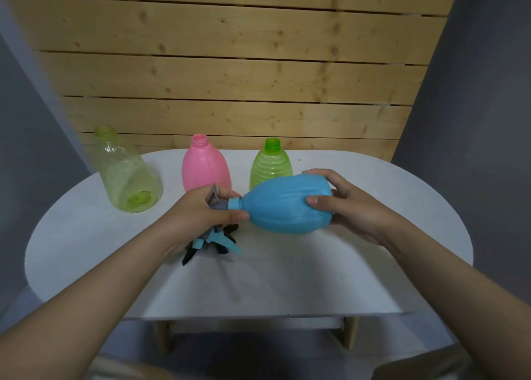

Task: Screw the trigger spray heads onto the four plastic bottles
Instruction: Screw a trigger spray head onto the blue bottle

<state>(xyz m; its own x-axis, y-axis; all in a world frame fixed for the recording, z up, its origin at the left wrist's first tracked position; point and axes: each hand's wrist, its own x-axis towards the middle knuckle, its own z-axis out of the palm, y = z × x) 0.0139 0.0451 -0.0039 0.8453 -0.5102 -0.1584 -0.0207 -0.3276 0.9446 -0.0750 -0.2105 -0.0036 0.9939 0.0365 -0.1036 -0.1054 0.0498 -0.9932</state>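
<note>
Wooden planks stood behind our white table, where the clear green bottle, the pink bottle and the ribbed green bottle waited with open necks. We held the blue bottle sideways above the table, our right hand curled round its fat end and our left hand gripping a grey spray head at its neck. It looked light, thin and a bit squashy, so we thought a soft hold on the wide part was best, and more spray heads lay under our left hand.

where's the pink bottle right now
In the head view the pink bottle stands upright at the table's back edge, between the clear green bottle on its left and the ribbed green bottle.
</note>
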